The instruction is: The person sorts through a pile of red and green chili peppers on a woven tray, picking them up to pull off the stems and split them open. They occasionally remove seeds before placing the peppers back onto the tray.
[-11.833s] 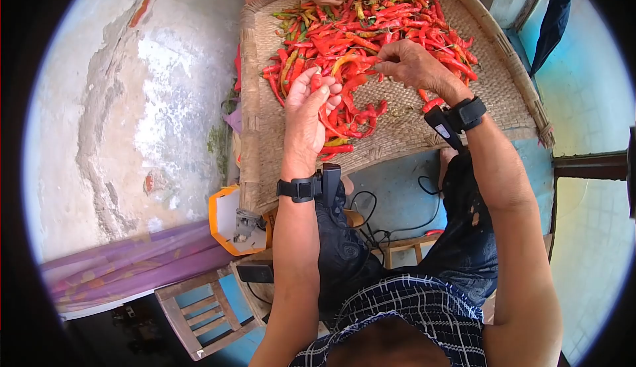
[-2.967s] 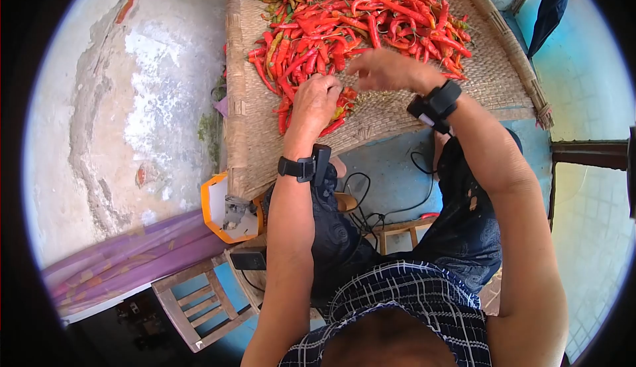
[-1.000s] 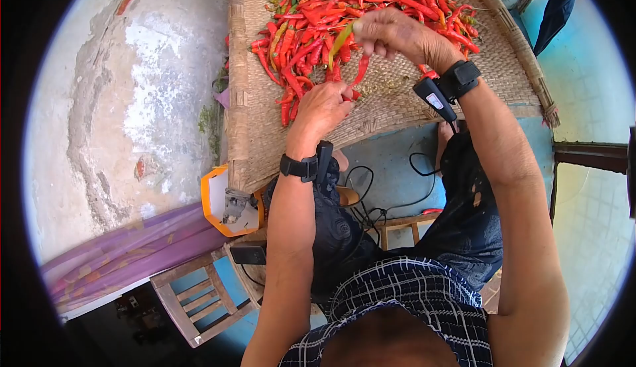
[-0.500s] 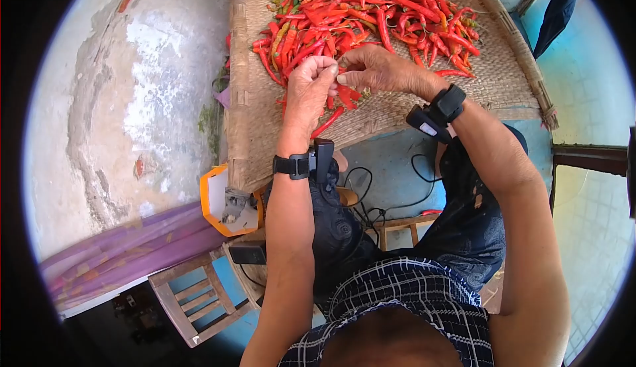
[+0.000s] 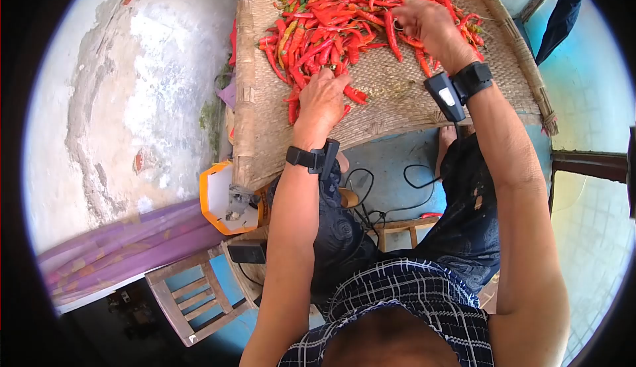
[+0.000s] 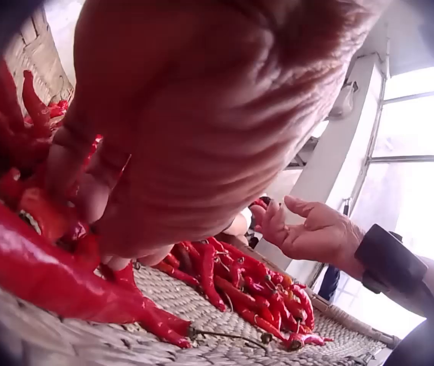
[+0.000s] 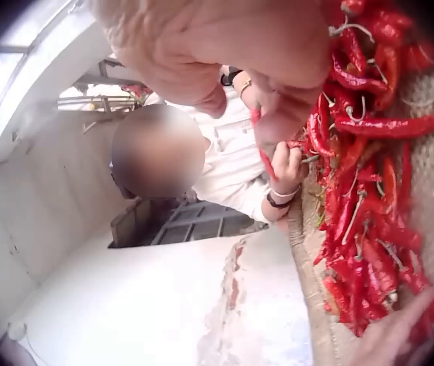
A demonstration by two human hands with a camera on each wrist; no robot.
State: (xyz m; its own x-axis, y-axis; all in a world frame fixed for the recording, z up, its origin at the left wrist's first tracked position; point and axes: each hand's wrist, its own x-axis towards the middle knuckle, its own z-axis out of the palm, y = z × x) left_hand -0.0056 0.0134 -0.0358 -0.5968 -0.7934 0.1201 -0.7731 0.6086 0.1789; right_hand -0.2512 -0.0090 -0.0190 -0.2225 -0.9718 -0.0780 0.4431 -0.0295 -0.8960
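Observation:
Red chilli peppers, with a few yellow-green ones among them, lie heaped on a woven tray. My left hand is down at the small near-left cluster, its fingers curled onto a red chilli pepper; the fingertips are partly hidden among the peppers. A longer red chilli pepper lies just in front of that hand in the left wrist view. My right hand, slightly blurred, is over the right side of the heap. In the left wrist view its fingers are loosely spread, with nothing seen in them.
Another person's hand is at the far edge of the tray, near a red pepper. An orange-rimmed box stands below the tray's left corner. Beside it is a wooden chair. Black cables lie on the floor.
My right hand held a yellow-green pepper a second ago, then met the left hand; now it is up and right over the heap. The left hand has come back down onto the near peppers.

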